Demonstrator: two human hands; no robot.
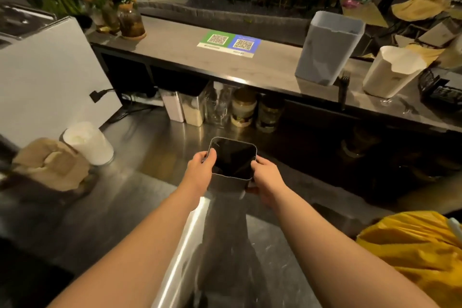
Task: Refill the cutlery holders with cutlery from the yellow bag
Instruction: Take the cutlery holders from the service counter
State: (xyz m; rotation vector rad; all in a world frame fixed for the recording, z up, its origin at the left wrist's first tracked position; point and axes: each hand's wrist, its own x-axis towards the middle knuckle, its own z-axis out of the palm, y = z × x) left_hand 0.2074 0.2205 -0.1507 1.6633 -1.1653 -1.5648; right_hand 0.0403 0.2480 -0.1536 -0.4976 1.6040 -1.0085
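Observation:
Both hands hold a grey square cutlery holder (226, 184) upright over the steel worktop, its dark inside looking empty. My left hand (201, 170) grips its left rim, the thumb hooked over the edge. My right hand (266, 177) grips the right side. The yellow bag (415, 252) lies at the lower right on the worktop, bunched up. On the raised counter behind stand another grey holder (327, 50) and a white holder (390, 72). A black fork (344, 87) leans at the counter edge between them.
A raised counter (190, 57) with QR code stickers (228, 43) runs across the back. Jars and containers (222, 110) sit under its ledge. A white cup stack (88, 142) and brown paper bag (52, 165) are at left, beside a white box (50, 80).

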